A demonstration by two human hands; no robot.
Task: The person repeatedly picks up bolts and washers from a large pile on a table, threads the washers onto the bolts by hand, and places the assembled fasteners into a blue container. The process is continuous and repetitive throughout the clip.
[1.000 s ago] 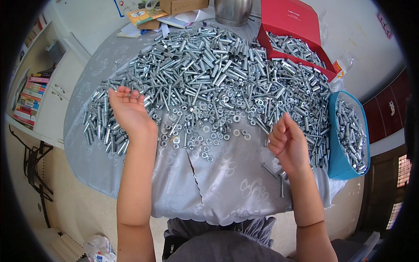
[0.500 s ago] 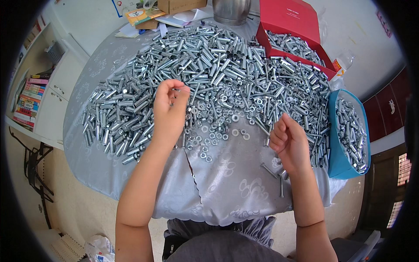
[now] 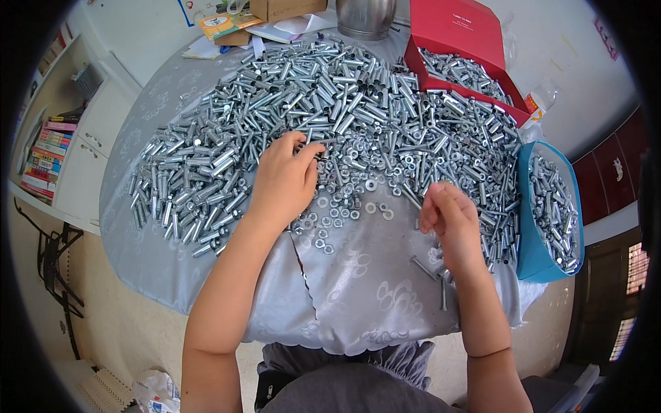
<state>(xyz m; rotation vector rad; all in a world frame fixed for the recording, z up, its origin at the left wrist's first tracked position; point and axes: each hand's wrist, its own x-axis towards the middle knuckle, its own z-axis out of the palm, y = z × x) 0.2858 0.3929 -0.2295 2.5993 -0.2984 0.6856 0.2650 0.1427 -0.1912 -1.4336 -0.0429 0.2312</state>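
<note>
My left hand [image 3: 284, 180] is over the middle of a large pile of silver sleeves and bolts [image 3: 344, 96]. Its thumb and forefinger are apart, and their tips are close to a bolt lying in the pile; the other fingers are partly hidden. Loose nuts and washers [image 3: 337, 206] lie just right of that hand. Over the pile's right front edge, my right hand [image 3: 451, 220] is closed, thumb against curled fingers. Whatever it may hold is hidden. Two loose bolts [image 3: 444, 294] lie on the cloth below it.
A red box [image 3: 454, 34] of bolts stands open at the back right. At the right edge is a blue bin [image 3: 533, 255], also filled with bolts. A metal pot [image 3: 365, 19], papers and a carton [image 3: 286, 8] stand at the back. The grey tablecloth [image 3: 358, 289] has a tear.
My left hand has moved right and its thumb and forefinger have spread from a pinch. My right hand has shifted slightly left and turned, staying closed.
</note>
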